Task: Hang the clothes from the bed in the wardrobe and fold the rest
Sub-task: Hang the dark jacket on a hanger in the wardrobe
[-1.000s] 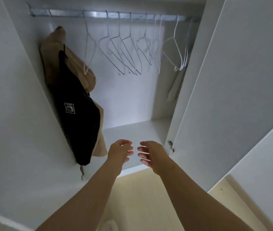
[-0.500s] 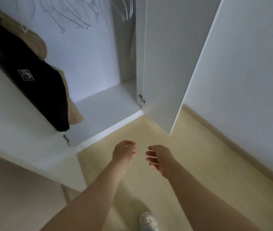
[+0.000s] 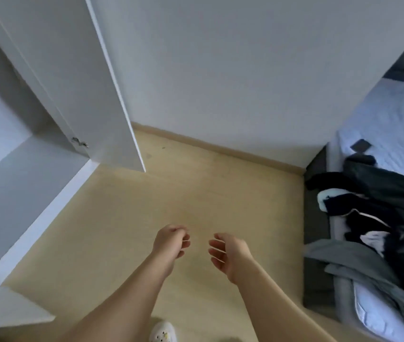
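Observation:
A heap of dark clothes point(image 3: 378, 193), black, navy and grey with some white, lies on the bed point(image 3: 393, 124) at the right edge. The white wardrobe point(image 3: 11, 183) stands open at the left, its floor panel bare. My left hand point(image 3: 171, 243) and my right hand point(image 3: 228, 253) hang side by side over the floor in the middle, fingers loosely curled, both holding nothing. Each hand is far from both the clothes and the wardrobe.
The open wardrobe door point(image 3: 80, 77) juts out at upper left, with a hinge point(image 3: 80, 142) at its base. A white wall point(image 3: 245, 70) is ahead. Beige floor point(image 3: 196, 188) spreads between wardrobe and bed. A small dark flat object point(image 3: 360, 145) lies on the bed. My white shoe point(image 3: 162, 333) shows below.
The view has swung right and down, away from the wardrobe interior with its hangers and hung garments; the bed and clothes pile came into sight. Both hands stayed empty and loosely curled.

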{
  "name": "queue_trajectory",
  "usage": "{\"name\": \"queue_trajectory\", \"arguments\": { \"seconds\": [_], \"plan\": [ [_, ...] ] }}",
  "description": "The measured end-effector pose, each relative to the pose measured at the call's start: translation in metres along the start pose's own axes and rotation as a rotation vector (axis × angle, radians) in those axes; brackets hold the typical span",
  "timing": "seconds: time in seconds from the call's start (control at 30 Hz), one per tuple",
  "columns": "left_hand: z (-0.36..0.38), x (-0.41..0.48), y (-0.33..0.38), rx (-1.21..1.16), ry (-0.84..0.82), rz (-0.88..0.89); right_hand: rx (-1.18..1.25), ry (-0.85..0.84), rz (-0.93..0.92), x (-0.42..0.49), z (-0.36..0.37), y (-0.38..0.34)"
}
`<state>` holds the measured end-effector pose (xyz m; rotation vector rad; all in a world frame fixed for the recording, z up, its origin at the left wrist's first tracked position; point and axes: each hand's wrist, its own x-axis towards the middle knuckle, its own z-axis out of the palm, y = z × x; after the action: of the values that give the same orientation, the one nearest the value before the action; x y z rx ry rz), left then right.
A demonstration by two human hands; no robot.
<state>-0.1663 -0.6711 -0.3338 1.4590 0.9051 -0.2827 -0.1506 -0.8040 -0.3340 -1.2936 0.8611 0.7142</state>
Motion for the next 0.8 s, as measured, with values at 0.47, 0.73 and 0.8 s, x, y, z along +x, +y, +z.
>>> {"name": "queue_trajectory", "arguments": {
  "seconds": [0.47,0.73,0.8],
  "plan": [
    [0.361,-0.150,-0.064,0.324,-0.416,0.018,0.437,0.323,-0.055,-0.043,-0.402,0.018],
    [0.473,-0.163,-0.067,0.443,-0.505,-0.003,0.535,0.400,-0.004,-0.032,-0.505,0.011],
    [0.509,-0.154,-0.061,0.460,-0.519,-0.003,0.561,0.430,-0.002,-0.018,-0.530,-0.001]
  ]
}}
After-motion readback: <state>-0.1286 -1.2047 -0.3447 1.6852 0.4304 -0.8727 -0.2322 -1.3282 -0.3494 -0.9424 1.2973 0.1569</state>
